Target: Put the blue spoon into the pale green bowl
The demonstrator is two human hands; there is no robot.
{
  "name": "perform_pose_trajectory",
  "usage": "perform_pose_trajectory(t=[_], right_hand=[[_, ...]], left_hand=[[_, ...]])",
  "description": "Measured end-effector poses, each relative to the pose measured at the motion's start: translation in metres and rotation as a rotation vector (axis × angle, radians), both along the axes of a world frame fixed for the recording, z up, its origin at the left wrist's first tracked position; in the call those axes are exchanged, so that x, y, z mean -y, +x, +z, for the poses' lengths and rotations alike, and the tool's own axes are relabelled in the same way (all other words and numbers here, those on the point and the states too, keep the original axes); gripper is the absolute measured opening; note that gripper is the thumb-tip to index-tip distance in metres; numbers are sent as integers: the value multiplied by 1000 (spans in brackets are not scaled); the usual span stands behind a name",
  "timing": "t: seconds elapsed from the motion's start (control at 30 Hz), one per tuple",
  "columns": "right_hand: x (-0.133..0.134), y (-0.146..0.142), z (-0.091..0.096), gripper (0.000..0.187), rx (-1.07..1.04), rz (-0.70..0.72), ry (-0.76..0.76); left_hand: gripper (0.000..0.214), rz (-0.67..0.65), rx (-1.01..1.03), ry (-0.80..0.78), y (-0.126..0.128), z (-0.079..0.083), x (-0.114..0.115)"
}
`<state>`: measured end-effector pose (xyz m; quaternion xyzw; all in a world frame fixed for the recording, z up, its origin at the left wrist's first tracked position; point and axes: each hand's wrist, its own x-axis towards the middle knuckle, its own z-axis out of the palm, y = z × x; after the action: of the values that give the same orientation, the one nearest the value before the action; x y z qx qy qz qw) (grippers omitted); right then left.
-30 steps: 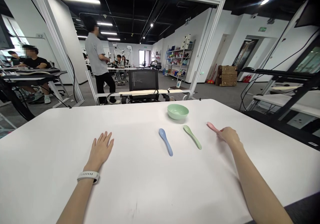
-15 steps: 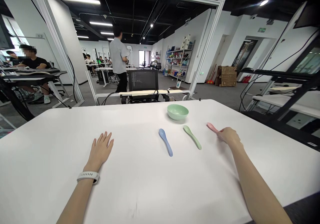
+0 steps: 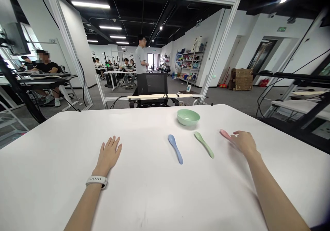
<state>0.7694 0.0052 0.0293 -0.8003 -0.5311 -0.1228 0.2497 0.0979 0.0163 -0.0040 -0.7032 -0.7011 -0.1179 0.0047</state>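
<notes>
My left hand (image 3: pixel 108 153) lies flat on the white table (image 3: pixel 144 189), fingers spread and holding nothing, with a pale watch band on its wrist. On the right, my right hand (image 3: pixel 244 143) is over the handle end of a pink spoon (image 3: pixel 225 134); its thumb and forefinger are apart, and the palm hides the rest of the handle. A green spoon (image 3: pixel 204 145) rests left of that hand, and a blue spoon (image 3: pixel 175 149) lies further left, between the hands. Behind the spoons stands a light green bowl (image 3: pixel 188 117); nothing shows inside it.
A metal frame (image 3: pixel 221 48) rises around the far side of the table. Beyond its far edge is a black mesh chair (image 3: pixel 152 83). A person in a grey shirt (image 3: pixel 140 59) stands further back, and others sit at desks on the left.
My right thumb and forefinger have parted from the pink spoon's handle. The spoon stays on the table. The view has shifted slightly left, and the person in grey has moved right.
</notes>
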Motion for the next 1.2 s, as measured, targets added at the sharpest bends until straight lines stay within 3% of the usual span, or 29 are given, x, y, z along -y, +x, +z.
perform_pose_trajectory(t=[0.07, 0.2, 0.3, 0.4, 0.67, 1.2], right_hand=[[-7, -7, -1, 50, -32, 17, -3], [-23, -35, -9, 48, -80, 284, -2], [-30, -54, -25, 53, -89, 390, -74], [-32, -60, -42, 56, -119, 400, -150], [-46, -50, -65, 56, -153, 343, -102], [-42, -56, -58, 55, -221, 348, -102]], left_hand=[[66, 1, 1, 3, 0, -1, 0], [64, 18, -8, 9, 0, -2, -1], [63, 17, -8, 13, 0, -1, 0], [64, 5, 7, -6, 1, 2, 1], [64, -11, 14, 10, 6, 8, 7], [64, -1, 14, -16, 6, 9, 8]])
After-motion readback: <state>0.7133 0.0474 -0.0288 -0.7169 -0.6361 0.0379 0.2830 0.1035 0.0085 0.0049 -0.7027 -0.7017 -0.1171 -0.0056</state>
